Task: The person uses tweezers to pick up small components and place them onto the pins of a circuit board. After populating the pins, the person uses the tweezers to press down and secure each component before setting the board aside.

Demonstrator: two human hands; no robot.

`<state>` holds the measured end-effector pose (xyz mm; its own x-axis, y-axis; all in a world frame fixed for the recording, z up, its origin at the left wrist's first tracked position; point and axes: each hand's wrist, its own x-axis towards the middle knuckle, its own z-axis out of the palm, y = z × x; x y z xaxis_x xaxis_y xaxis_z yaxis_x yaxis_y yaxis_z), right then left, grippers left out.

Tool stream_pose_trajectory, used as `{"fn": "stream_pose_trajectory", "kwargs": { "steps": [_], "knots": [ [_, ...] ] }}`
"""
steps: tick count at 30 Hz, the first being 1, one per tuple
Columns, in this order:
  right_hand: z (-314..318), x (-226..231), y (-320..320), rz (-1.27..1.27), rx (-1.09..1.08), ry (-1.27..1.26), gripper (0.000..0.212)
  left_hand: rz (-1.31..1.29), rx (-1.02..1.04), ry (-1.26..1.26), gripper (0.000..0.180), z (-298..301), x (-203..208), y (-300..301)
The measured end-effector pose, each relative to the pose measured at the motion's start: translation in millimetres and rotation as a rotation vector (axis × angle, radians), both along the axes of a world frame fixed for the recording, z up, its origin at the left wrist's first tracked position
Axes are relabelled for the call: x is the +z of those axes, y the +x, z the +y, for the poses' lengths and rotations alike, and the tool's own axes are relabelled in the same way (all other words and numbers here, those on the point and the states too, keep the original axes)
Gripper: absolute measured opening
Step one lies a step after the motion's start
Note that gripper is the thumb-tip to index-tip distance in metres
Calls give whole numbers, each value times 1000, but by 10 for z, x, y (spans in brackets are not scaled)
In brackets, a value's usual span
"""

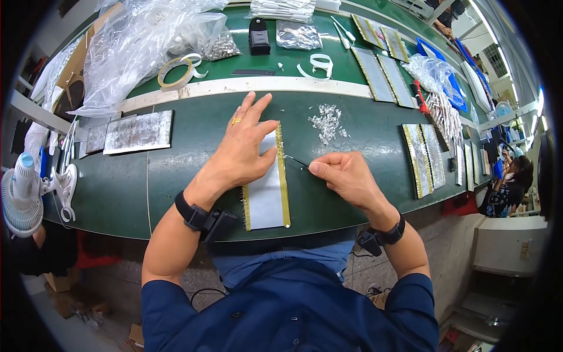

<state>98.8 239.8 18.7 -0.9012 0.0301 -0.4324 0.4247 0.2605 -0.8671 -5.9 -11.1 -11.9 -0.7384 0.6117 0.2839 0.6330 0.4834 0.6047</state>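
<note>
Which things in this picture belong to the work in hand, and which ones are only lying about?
Belong to the work, it seems:
yellow-edged panel, partly under the left hand
thin dark tool, in the right hand
small silvery pieces, heaped nearby (probably)

Probably just lying about:
black pouch
tape roll
clear plastic bag
white fan

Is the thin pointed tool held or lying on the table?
Held: the right hand pinches the thin pointed tool, its tip close by the yellow-edged panel.
</note>
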Motion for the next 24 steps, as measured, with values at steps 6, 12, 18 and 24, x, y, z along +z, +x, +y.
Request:
{"fn": "stream_pose_trajectory", "kwargs": {
  "steps": [6,12,18,24],
  "knots": [
    [-20,16,-20,20,32,30,31,-13,-31,-25,40,-21,2,-14],
    [-44,0,-13,30,26,30,29,-30,-34,-42,47,-21,21,-2],
    [-54,-9,-17,30,30,43,28,-27,-14,-35,34,-4,6,10],
    [-50,23,-18,25,51,64,28,-30,-8,-33,37,17,-40,14]
  ]
}}
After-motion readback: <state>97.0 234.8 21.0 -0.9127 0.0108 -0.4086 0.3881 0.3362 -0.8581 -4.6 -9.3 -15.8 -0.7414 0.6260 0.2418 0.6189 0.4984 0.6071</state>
